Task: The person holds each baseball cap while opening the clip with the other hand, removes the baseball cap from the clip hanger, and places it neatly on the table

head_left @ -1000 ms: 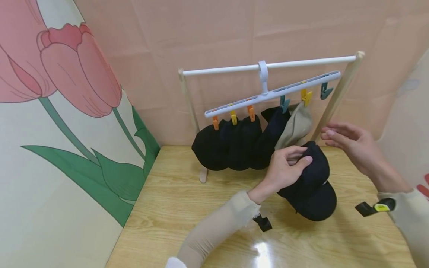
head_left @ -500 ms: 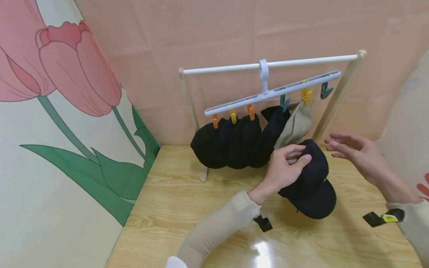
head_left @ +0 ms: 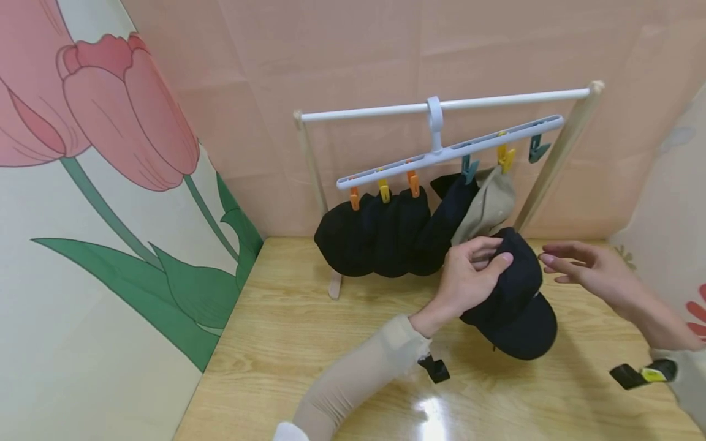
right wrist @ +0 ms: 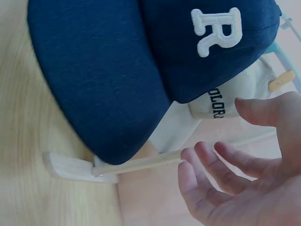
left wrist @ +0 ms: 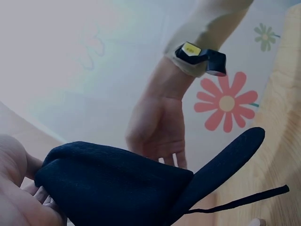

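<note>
My left hand (head_left: 469, 275) pinches the crown of a dark baseball cap (head_left: 513, 275) between thumb and fingers, above the table. The cap's brim points down and to the right. In the right wrist view the cap (right wrist: 94, 70) shows a white letter R on its front. My right hand (head_left: 601, 272) is just right of the crown, fingers loosely bent with nothing in them. Behind the held cap, a beige cap (head_left: 488, 205) with dark lettering hangs from a yellow clip (head_left: 505, 158). Several dark caps (head_left: 375, 239) hang to its left on the clip hanger (head_left: 397, 168).
The hanger hooks over the white rod (head_left: 513, 100) of a wooden-legged rack and tilts up to the right. A teal clip (head_left: 536, 149) at its right end holds nothing. Behind the rack is a pink backdrop (head_left: 331, 55); a tulip-patterned panel (head_left: 127, 257) borders the wooden table (head_left: 259, 367).
My right hand has moved down and slightly right, level with the cap's crown. The left hand keeps its pinch on the cap, which has barely shifted.
</note>
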`<state>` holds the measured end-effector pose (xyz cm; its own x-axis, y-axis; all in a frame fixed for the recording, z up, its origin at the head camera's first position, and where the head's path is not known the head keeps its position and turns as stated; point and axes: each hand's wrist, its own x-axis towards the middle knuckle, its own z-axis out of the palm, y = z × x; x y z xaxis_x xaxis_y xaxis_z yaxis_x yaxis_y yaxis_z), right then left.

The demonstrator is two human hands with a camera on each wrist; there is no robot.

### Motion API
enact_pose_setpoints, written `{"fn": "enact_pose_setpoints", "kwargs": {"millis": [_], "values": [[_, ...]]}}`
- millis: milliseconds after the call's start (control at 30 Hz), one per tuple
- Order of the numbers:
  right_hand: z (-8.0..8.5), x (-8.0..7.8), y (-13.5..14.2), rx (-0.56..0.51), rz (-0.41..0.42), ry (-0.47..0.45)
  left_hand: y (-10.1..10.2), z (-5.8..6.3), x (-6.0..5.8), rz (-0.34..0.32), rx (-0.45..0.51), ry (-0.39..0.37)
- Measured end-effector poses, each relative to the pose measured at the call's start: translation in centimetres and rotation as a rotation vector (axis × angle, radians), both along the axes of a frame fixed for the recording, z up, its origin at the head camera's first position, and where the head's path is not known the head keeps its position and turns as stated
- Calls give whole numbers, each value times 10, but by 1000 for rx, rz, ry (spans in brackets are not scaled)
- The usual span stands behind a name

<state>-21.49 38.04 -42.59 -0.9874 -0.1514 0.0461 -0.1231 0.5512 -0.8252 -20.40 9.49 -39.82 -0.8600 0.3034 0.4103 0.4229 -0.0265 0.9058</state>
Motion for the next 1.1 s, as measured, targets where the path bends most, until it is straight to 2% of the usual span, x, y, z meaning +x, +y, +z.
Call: {"fn": "enact_pose_setpoints", "kwargs": {"millis": [100, 300, 600, 700, 867, 1100], "values": [[-4, 2, 1, 30, 4, -3, 1, 0, 0, 4, 4, 7], [-12, 5, 6, 107, 32, -73, 1, 0, 0, 12, 5, 21], [-22, 8, 11, 213, 138, -207, -1, 3, -1, 21, 16, 24], [-26, 9, 13, 209, 185, -289, -1, 3, -1, 20, 19, 22], [-29, 10, 15, 124, 220, -419, 0, 2, 0, 13, 14, 20], [-28, 8, 20, 98, 226, -427, -1, 2, 1, 9, 13, 31]]}}
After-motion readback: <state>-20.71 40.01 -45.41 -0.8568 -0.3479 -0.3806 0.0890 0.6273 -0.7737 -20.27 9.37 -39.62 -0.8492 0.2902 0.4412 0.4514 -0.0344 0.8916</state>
